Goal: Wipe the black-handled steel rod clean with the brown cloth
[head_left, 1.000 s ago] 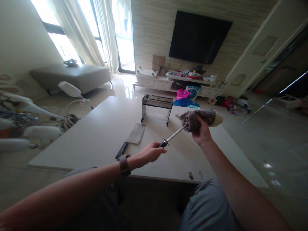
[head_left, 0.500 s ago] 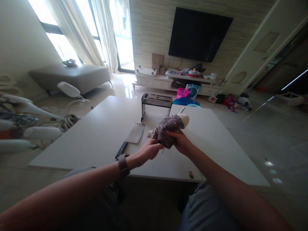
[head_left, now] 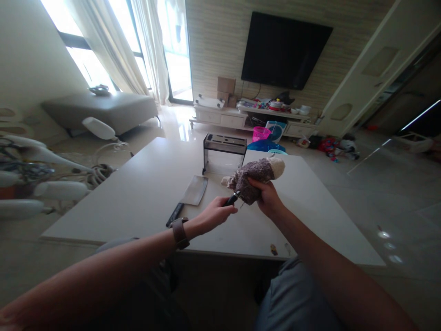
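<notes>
My left hand (head_left: 217,214), with a brown watch on its wrist, is closed round the black handle (head_left: 233,198) of a tool whose far end meets a fluffy grey-brown and cream cloth (head_left: 255,177). My right hand (head_left: 269,197) grips the bunched cloth from its right side, thumb on top. Most of the tool is hidden by the cloth. A cleaver (head_left: 195,190) lies flat on the white table (head_left: 138,193), left of my hands, its black handle toward me. Behind them stands a clear, black-framed knife holder (head_left: 224,151).
A small yellow and dark item (head_left: 274,249) lies near the table's front edge. Beyond the table are a pink basket (head_left: 261,134) and a blue object (head_left: 263,145). White lamp-like parts (head_left: 62,190) are at the left.
The cloth and my right hand have moved right and slightly up. My left hand has shifted a little right, and more of the black handle now shows between it and the cloth.
</notes>
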Demonstrator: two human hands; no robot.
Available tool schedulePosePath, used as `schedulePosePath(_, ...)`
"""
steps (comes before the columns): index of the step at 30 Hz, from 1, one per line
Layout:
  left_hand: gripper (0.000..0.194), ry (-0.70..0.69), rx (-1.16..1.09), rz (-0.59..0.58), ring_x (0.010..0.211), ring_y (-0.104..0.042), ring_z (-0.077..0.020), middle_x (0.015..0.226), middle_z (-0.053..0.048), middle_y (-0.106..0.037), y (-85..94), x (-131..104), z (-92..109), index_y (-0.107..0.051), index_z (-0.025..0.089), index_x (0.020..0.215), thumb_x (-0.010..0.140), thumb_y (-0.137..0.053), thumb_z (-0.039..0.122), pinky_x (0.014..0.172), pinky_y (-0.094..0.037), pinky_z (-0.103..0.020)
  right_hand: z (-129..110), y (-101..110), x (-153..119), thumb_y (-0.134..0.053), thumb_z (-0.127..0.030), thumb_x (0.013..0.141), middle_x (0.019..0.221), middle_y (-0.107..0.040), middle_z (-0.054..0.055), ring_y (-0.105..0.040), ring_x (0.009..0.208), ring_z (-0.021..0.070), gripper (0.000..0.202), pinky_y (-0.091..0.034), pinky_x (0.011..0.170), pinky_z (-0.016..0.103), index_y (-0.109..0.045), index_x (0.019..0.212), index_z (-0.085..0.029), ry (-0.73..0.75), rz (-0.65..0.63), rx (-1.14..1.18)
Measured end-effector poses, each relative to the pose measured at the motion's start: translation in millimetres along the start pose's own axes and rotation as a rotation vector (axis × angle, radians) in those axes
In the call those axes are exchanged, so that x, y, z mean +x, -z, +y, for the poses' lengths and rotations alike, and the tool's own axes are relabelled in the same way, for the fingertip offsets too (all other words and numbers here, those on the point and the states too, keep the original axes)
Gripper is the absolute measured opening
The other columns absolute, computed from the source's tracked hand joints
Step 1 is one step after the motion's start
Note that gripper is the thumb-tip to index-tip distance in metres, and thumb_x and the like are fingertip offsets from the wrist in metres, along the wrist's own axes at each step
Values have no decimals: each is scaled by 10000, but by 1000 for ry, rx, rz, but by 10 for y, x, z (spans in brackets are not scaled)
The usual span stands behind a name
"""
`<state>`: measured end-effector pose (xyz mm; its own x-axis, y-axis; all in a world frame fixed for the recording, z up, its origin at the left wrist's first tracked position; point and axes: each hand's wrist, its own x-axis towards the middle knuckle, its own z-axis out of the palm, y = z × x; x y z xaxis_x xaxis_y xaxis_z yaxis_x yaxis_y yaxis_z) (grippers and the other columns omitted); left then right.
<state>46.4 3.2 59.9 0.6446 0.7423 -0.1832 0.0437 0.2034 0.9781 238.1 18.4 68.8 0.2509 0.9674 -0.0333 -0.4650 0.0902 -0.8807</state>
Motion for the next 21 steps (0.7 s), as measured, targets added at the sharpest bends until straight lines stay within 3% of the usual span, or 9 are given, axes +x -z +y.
schedulePosePath(8, 229, 49, 158, -73, 472, -359, -67, 589, 83, -413, 37, -28, -43, -512, 178, 824, 826, -657, 354, 417, -248, -203, -180, 392, 356, -771, -223, 759, 921, -820, 31, -775, 844, 230, 156, -638, 896, 416, -771, 912, -196, -17, 81, 30)
schedulePosePath(14, 354, 9, 164, -112, 477, -353, -73, 625, 89, -397, 91, -15, -47, -512, 189, 921, 895, -611, 528, 417, -261, -209, -290, 566, 512, -750, -230, 773, 899, -815, 23, -764, 879, 225, 121, -618, 918, 410, -771, 890, -209, 53, 199, 52)
schedulePosePath(21, 381, 57, 134, -107, 463, -324, -64, 600, 95, -371, 98, -83, 31, -503, 188, 873, 887, -616, 552, 420, -228, -210, -349, 718, 595, -750, -264, 761, 885, -814, 14, -763, 865, 220, 87, -619, 880, 402, -756, 845, -240, 160, 274, 18)
